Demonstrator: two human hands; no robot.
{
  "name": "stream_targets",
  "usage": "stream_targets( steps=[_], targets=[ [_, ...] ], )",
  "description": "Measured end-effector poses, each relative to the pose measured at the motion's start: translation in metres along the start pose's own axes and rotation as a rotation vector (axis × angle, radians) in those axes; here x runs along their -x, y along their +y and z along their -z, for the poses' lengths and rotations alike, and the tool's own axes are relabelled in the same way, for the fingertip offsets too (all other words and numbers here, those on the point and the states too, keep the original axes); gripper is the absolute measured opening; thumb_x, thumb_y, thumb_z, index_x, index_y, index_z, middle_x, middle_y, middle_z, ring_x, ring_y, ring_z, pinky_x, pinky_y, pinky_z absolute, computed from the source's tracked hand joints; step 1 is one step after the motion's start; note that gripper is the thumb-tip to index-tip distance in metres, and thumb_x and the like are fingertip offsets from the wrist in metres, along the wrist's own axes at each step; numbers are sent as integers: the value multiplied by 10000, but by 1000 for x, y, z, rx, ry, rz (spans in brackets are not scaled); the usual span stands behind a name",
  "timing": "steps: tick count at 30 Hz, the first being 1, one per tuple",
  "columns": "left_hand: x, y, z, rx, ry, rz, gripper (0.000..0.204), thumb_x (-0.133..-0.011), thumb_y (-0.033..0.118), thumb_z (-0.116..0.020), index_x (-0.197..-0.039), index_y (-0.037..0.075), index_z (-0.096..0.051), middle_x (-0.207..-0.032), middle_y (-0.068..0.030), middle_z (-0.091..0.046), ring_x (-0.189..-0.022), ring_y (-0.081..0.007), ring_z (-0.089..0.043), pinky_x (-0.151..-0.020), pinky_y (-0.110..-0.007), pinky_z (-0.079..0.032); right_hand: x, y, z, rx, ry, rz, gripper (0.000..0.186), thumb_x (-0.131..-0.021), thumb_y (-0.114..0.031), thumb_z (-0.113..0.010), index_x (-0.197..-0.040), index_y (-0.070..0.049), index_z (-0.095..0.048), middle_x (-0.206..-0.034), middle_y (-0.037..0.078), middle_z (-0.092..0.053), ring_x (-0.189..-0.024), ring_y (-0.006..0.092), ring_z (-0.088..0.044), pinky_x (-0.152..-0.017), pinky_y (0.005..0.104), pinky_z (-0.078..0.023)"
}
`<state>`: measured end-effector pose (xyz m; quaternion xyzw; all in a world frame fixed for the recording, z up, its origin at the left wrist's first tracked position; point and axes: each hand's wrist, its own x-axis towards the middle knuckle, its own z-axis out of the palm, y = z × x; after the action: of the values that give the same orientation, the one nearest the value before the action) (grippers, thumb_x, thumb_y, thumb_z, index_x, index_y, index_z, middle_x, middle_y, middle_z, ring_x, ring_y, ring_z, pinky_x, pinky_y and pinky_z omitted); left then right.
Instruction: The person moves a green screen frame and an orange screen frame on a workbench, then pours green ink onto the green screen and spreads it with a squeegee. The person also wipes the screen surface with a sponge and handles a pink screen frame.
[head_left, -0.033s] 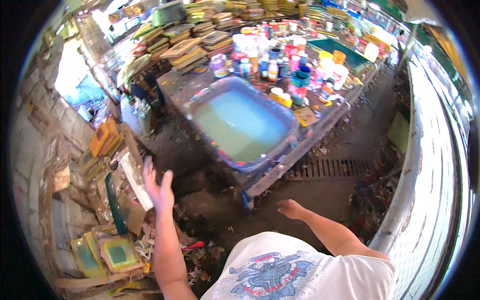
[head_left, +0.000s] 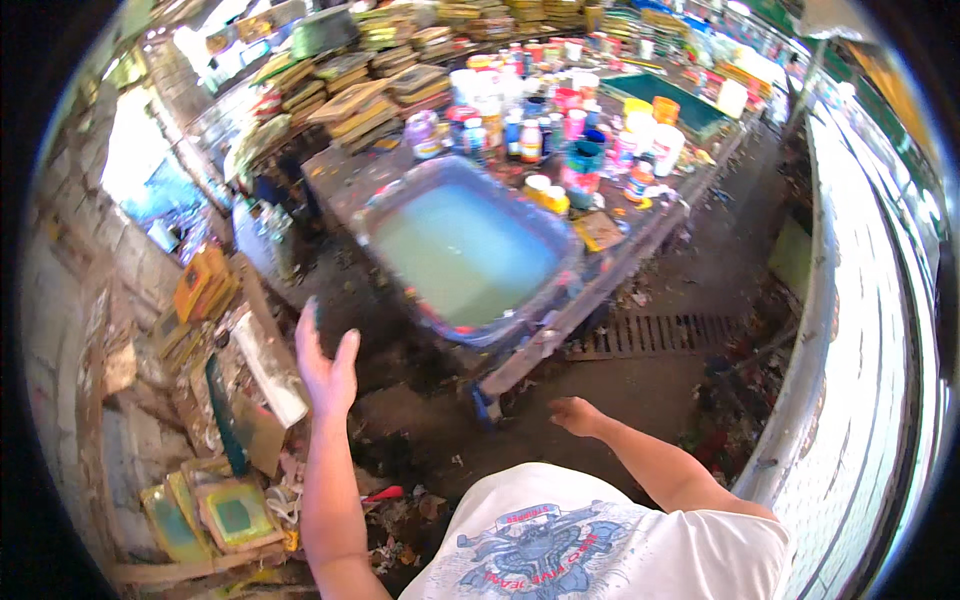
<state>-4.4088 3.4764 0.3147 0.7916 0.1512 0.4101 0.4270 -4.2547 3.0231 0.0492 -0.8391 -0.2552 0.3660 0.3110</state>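
My left hand (head_left: 328,368) is raised at the left of the basin, fingers stretched out and thumb apart, holding nothing. My right hand (head_left: 575,415) hangs lower, below the table's near corner, its fingers curled; whatever they may hold is hidden. Neither hand touches anything visible. The large plastic basin (head_left: 410,195) of cloudy bluish water sits on a paint-stained table (head_left: 329,174). Behind and right of it stand several colourful tubs and bottles (head_left: 585,160). A pale board (head_left: 270,370) lies beyond my left hand, among stacked frames.
Stacked frames (head_left: 350,105) fill the back, with a dark green tray (head_left: 680,100) at right. Worn frames (head_left: 235,515) and scraps line the left wall (head_left: 65,330). A floor grate (head_left: 650,335) lies right of the table, beside a long pale ledge (head_left: 850,300).
The view has shifted slightly, so the table and basin appear a little further left. My left hand is slightly further right in the picture; my right hand has barely moved.
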Motion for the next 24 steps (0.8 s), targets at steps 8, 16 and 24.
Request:
stream_targets(
  steps=[8, 16, 24],
  targets=[
    [-96, 28, -223, -1032, -1071, 76, 914, -1014, 617, -683, -1755, 190, -361, -1804, -219, -329, -1678, -456, -251, -1342, -642, -268, 58, 30, 77, -254, 296, -12, 502, -1075, -202, -741, -1536, -29, -641, -1274, 167, -799, -1125, 243, -753, -986, 404, -596],
    [-148, -173, -302, -1478, -1759, -231, 434, -974, 170, -614, -1355, 58, -789, -1473, -228, -713, -1386, -388, -677, -1153, -490, -540, 128, 64, 123, -512, 593, -127, 452, -1085, -151, -729, -1512, -19, -664, -1199, 104, -798, -1028, 159, -709, -912, 353, -588],
    [-174, -129, -311, -1165, -1026, -241, 262, -940, 129, -657, -1126, 50, -824, -1159, -246, -800, -1136, -418, -771, -1003, -549, -606, 100, 63, 217, -391, 715, -18, 422, -1074, -68, -691, -1489, 6, -675, -1256, 178, -807, -1103, 227, -778, -967, 362, -604]
  ],
)
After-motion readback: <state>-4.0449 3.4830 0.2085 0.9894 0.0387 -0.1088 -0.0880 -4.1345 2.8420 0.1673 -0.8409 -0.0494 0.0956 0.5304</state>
